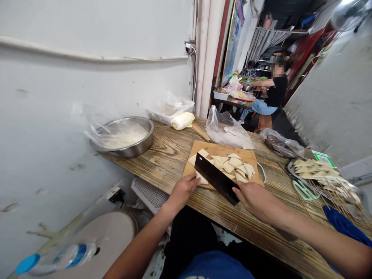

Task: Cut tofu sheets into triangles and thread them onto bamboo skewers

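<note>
A wooden cutting board (250,155) lies on the wooden table (168,155) with several pale triangular tofu pieces (232,166) on it. My right hand (255,198) is closed round the handle of a black cleaver (215,177), whose blade lies across the near left part of the board. My left hand (182,190) rests at the board's near left corner, fingers curled against a tofu piece (202,179) beside the blade.
A steel bowl (128,136) under plastic film sits at the far left. A cabbage (182,120), plastic bags (228,130), a tray of skewered tofu (316,170) and green scissors (303,190) lie around. Another person (274,91) sits farther back. A water bottle (58,259) is low left.
</note>
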{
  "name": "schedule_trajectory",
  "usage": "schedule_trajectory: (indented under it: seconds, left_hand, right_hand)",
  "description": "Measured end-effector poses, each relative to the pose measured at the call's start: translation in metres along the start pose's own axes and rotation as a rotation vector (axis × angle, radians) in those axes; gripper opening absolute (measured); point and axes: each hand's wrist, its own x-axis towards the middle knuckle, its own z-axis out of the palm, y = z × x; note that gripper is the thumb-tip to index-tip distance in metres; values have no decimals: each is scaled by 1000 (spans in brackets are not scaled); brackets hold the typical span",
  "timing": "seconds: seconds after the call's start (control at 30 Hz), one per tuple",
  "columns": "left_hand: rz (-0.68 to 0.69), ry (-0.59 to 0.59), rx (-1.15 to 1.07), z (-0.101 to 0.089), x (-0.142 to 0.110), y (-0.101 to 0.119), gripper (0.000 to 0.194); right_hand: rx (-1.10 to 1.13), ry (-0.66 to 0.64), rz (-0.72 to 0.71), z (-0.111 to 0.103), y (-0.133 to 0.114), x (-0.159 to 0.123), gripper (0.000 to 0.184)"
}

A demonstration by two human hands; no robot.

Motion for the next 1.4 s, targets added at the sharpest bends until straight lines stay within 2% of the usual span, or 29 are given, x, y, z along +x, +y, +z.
schedule_trajectory:
  seconds: [0.37, 0.9, 1.4]
  left_hand:
    - [206, 74, 140, 0, -2, -4, 24]
    - [278, 67, 228, -2, -1, -6, 25]
    - [244, 47, 192, -1, -2, -7, 28]
  right_hand:
    - [-2, -27, 46, -1, -7, 3, 29]
    - [-63, -69, 84, -5, -16, 4, 27]
    - [-50, -57, 73, 2, -11, 6, 29]
